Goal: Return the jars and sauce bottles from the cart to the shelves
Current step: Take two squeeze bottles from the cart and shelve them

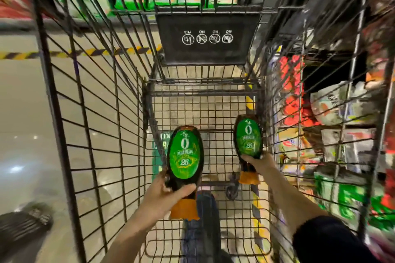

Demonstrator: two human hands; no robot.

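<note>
Two sauce bottles are counted, each dark with a green oval label and an orange cap: a left bottle (185, 157) and a right bottle (248, 137). Two hands are seen, a left hand (164, 195) and a right hand (259, 163). One wire cart (89, 113) is counted, with one black plaque (206, 37), on which four round symbols are printed.

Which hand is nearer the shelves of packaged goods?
Right. The right hand holds a sauce bottle close to the cart's right wall, beside the shelves. The left hand holds its bottle mid-cart.
</note>
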